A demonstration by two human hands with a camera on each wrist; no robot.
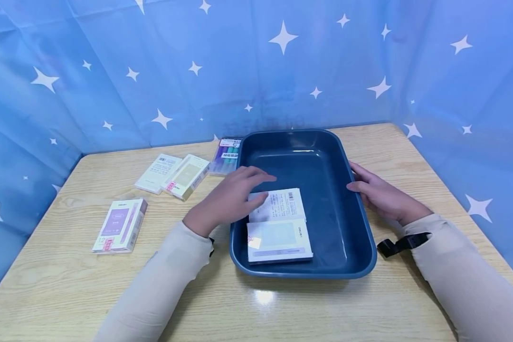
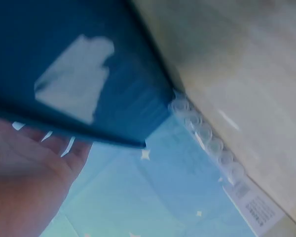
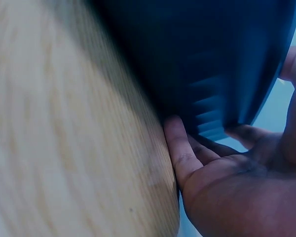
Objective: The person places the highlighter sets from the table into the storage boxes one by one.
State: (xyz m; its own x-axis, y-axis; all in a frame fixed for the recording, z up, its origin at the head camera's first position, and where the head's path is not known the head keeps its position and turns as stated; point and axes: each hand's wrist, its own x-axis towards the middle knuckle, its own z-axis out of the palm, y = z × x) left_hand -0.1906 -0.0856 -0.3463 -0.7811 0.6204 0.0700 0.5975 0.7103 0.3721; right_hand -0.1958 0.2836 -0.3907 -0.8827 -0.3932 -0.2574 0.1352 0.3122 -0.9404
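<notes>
A dark blue tray (image 1: 303, 274) sits mid-table with two flat boxes inside, a white one (image 1: 280, 205) lying behind a pale one (image 1: 279, 240). My left hand (image 1: 261, 187) reaches over the tray's left rim, fingers straight, thumb touching the white box's near corner. My right hand (image 1: 363, 185) lies on the table against the tray's right wall. In the right wrist view its fingers (image 3: 180, 148) lie along the foot of the tray (image 3: 197, 49), thumb up by the rim. In the left wrist view, the palm (image 2: 24, 177) shows beside the tray's wall (image 2: 64, 49).
On the wooden table left of the tray lie a purple-fronted box (image 1: 119, 225), two cream boxes (image 1: 159, 173) (image 1: 187, 175) and a pack of markers (image 1: 227, 156) (image 2: 207, 138) by the tray's far corner. A blue starred cloth encloses the table on three sides.
</notes>
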